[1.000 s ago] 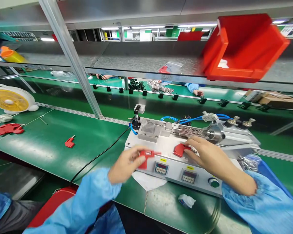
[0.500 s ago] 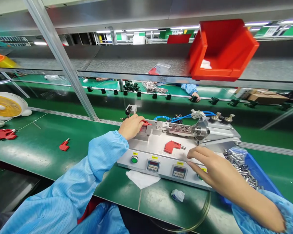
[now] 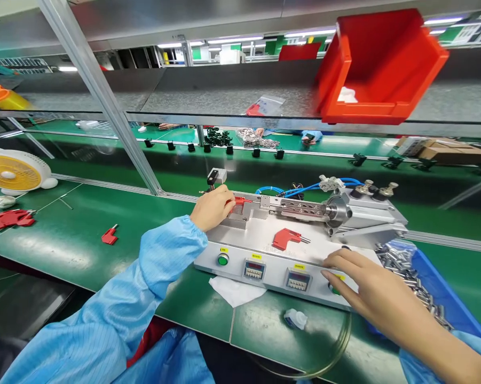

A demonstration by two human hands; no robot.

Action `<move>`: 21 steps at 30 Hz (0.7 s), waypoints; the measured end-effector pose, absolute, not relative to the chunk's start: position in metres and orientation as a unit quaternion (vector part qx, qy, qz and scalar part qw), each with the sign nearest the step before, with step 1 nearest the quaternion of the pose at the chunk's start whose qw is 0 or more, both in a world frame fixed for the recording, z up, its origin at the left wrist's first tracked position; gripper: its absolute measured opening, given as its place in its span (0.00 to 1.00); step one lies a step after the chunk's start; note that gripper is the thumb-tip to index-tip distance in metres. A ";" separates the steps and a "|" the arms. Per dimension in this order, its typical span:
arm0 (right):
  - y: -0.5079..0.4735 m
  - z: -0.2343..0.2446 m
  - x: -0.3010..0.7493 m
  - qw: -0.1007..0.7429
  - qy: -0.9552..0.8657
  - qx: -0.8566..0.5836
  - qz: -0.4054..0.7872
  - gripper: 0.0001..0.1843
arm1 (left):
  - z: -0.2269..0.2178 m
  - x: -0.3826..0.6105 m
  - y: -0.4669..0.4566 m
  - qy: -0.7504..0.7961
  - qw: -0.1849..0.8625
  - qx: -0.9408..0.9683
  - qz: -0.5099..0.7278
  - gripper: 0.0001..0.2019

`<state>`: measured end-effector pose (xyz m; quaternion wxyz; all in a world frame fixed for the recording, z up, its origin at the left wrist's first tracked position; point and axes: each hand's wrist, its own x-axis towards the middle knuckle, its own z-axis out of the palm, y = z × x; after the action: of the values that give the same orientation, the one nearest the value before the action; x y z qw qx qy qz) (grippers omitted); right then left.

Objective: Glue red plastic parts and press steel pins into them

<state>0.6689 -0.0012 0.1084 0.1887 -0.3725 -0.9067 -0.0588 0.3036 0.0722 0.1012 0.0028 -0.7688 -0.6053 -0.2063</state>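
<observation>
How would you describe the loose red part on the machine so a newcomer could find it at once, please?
Start at the grey benchtop machine on the green table. On its flat top, between the left hand and right hand, lies the red L-shaped part. Unlike the red part in the fixture, it lies unheld.

The left hand (image 3: 213, 207) hides most of the red part (image 3: 239, 201) in the fixture, the right hand (image 3: 364, 285) covers a green button (image 3: 334, 290), and the far red bin (image 3: 378, 69) is blurred.
</observation>
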 end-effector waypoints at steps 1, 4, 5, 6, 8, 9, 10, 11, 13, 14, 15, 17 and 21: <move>-0.003 0.106 0.672 0.174 -0.906 -0.382 -0.058 0.21 | 0.102 0.299 0.064 -0.588 0.003 -0.781 -0.211 0.14; -0.013 0.098 0.686 0.105 -0.897 -0.427 -0.045 0.16 | 0.089 0.286 0.024 -0.519 0.001 -0.816 -0.254 0.15; -0.018 0.094 0.691 0.081 -0.890 -0.446 -0.043 0.14 | 0.080 0.282 0.009 -0.502 -0.007 -0.822 -0.268 0.15; -0.023 0.091 0.695 0.060 -0.883 -0.464 -0.043 0.11 | 0.070 0.279 -0.005 -0.493 -0.022 -0.826 -0.272 0.15; -0.031 0.085 0.699 0.020 -0.870 -0.490 -0.039 0.09 | 0.049 0.275 -0.027 -0.483 -0.043 -0.837 -0.254 0.15; -0.033 0.083 0.698 0.000 -0.867 -0.497 -0.034 0.09 | 0.040 0.274 -0.033 -0.480 -0.047 -0.842 -0.241 0.15; -0.034 0.081 0.697 -0.020 -0.866 -0.499 -0.026 0.10 | 0.032 0.275 -0.036 -0.478 -0.048 -0.847 -0.228 0.15; -0.034 0.079 0.695 -0.036 -0.865 -0.500 -0.021 0.12 | 0.028 0.275 -0.037 -0.475 -0.049 -0.851 -0.217 0.15; -0.031 0.078 0.691 -0.052 -0.862 -0.504 -0.021 0.14 | 0.025 0.278 -0.035 -0.474 -0.053 -0.856 -0.198 0.15; -0.029 0.078 0.691 -0.049 -0.859 -0.510 -0.026 0.15 | 0.027 0.278 -0.033 -0.476 -0.057 -0.858 -0.184 0.14; -0.027 0.078 0.691 -0.042 -0.855 -0.516 -0.031 0.15 | 0.030 0.279 -0.031 -0.478 -0.059 -0.860 -0.168 0.13; -0.023 0.079 0.694 -0.025 -0.848 -0.528 -0.038 0.14 | 0.037 0.279 -0.029 -0.486 -0.053 -0.863 -0.129 0.11; -0.019 0.079 0.698 -0.026 -0.841 -0.538 -0.047 0.11 | 0.041 0.281 -0.032 -0.495 -0.006 -0.865 -0.079 0.09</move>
<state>0.6979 -0.0190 0.0794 -0.0258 -0.5377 -0.8414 -0.0473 0.2807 -0.0318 0.0412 -0.0062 -0.8652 -0.4950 -0.0794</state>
